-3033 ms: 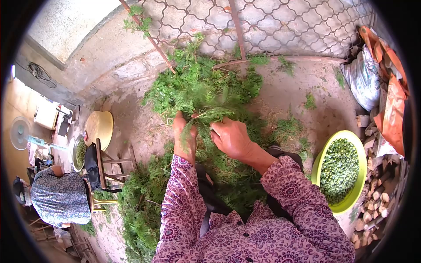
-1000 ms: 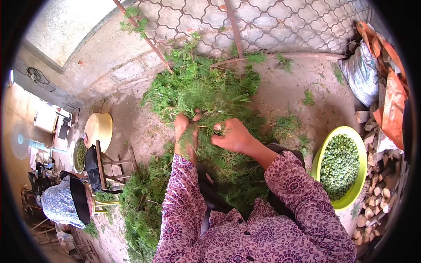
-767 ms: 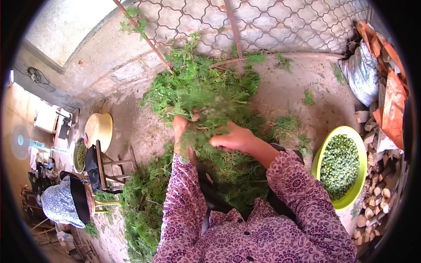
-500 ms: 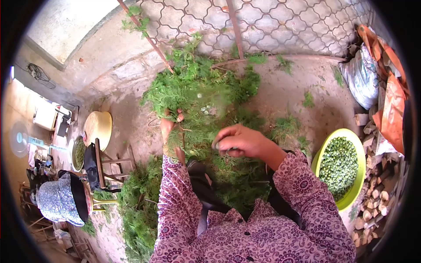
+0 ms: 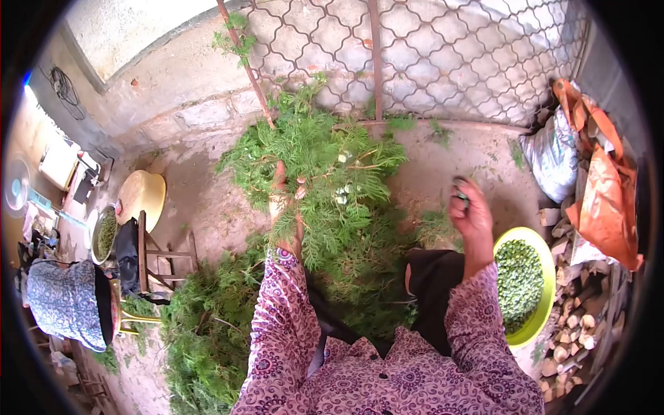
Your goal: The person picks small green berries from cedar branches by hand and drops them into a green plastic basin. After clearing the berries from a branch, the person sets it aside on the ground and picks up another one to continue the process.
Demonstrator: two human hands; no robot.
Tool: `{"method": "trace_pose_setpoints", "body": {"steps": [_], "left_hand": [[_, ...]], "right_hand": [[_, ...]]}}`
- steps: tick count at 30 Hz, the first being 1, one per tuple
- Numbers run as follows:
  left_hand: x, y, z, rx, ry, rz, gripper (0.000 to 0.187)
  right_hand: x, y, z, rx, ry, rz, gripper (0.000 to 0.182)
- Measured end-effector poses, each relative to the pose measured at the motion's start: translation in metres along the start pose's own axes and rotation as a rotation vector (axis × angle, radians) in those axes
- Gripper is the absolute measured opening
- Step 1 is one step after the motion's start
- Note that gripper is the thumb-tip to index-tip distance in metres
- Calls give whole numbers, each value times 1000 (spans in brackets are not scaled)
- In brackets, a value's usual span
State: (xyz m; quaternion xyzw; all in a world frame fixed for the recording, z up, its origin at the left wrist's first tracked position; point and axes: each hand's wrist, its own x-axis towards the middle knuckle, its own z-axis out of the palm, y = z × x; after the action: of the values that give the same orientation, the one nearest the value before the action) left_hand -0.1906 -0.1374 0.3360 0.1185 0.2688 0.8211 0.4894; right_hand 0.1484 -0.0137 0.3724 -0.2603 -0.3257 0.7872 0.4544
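Far left of the lime-yellow oval plastic tub point(image 5: 548, 294), I see a person in a blue-and-white patterned top point(image 5: 66, 304), with a round, pale-rimmed basin point(image 5: 96, 245) of small green bits just beyond. Next to that basin stands a broad tan round tub point(image 5: 149, 204); I can't tell what, if anything, it holds. Nearer the lime-yellow tub, yet left of it, a long heap of feathery dark-green cut branches point(image 5: 207, 332) covers the floor.

Then comes the near worker's bare left hand point(image 5: 280, 204), well left of the lime-yellow tub, its fingers closed around the stem of a leafy bright-green branch point(image 5: 366, 169) dotted with pale rounded fruits point(image 5: 342, 190); foliage hides some fingertips. The bare right hand point(image 5: 474, 214) has just swung away from that branch and now hangs near the lime-yellow tub's left edge, so the left hand bears the branch alone. The right fingers are curled together on what look like small dark-green pieces point(image 5: 462, 197), outside the tub.

The lime-yellow tub itself brims with small round green berries point(image 5: 517, 287). Right of it, a white woven sack point(image 5: 551, 155) and a crumpled orange sack point(image 5: 607, 207) sit by split firewood point(image 5: 570, 346); their contents don't show.
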Motion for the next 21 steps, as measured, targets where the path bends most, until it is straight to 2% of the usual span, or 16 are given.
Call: {"method": "trace_pose_setpoints", "body": {"steps": [1,3,4,5,7,8,9,11,12,13,14,15,17,18,20,21], "left_hand": [[4,1,-4,12,-68,-20,42],[10,4,-11,18,-224,-81,43],[2,3,3,130,-137,14,47],[-2,4,8,117,-143,23,47],[-12,7,15,88,-92,-44,34],[-28,7,40,128,82,34,35],[-27,10,35,115,78,42,35],[-23,17,21,132,-242,-104,37],[-30,7,50,80,87,47,41],[-31,7,49,73,88,51,41],[-30,6,47,54,25,-12,45],[-28,4,43,35,-42,-76,48],[-12,-3,24,139,-49,-75,54],[-15,-1,29,233,-42,-130,53],[-20,4,35,420,-22,-238,53],[-23,5,36,419,-20,-238,53]], "right_hand": [[-8,-11,-17,-48,66,-90,24],[-26,-27,-59,-270,356,-277,26],[-35,-35,-88,-423,450,-325,27],[-42,-45,-119,-575,543,-374,29],[-53,-67,-189,-1237,793,-452,41],[-67,-73,-216,-1585,863,-339,47],[-81,-76,-237,-1930,925,-210,53],[-103,-80,-261,-2091,936,56,61],[-104,-81,-258,-2064,925,73,59],[-107,-81,-254,-2035,916,95,57],[-98,-79,-279,-2048,805,-42,57],[-89,-79,-232,-1934,725,2,54],[-58,-72,-199,-1990,474,-107,42],[-52,-65,-152,-1803,460,-154,40],[-35,-55,-82,-1574,308,-249,38],[-28,-51,-50,-1460,195,-263,36]]}}
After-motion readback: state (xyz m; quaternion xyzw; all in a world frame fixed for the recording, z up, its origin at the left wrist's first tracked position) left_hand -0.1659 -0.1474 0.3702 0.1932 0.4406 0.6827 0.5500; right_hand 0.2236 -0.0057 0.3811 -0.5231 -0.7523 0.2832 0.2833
